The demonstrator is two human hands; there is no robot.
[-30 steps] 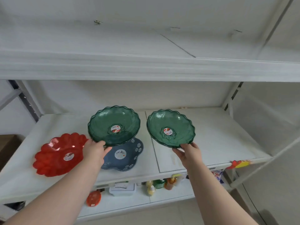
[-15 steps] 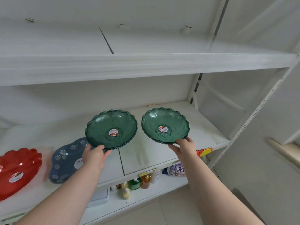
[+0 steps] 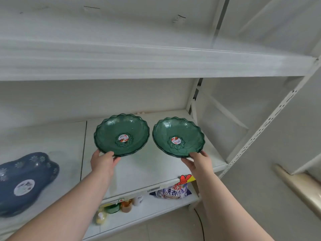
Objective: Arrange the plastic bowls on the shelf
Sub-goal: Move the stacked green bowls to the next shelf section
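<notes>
Bowls: two green ones are held up side by side over the right half of the middle shelf [image 3: 152,171], their rims near each other but apart, both tilted toward the camera so their insides show. Nearest, the left hand [image 3: 103,165] pinches the near rim of the left green bowl [image 3: 121,134], thumb on top of the rim and fingers underneath. The right hand [image 3: 198,162] pinches the near rim of the right green bowl [image 3: 178,137] the same way. Each green bowl holds nothing but a round sticker at its centre; whether either bowl touches the shelf board cannot be told.

At the left edge of the same shelf lies a blue bowl [image 3: 26,183] with white flower marks, also holding only a round sticker, well apart from the green ones.

Below, on the lower shelf [image 3: 156,207], stand small bottles [image 3: 119,206] near the front edge and a detergent bag [image 3: 172,191] toward the right end.

Farther up, the top shelf [image 3: 156,63] spans the frame above the bowls.
</notes>
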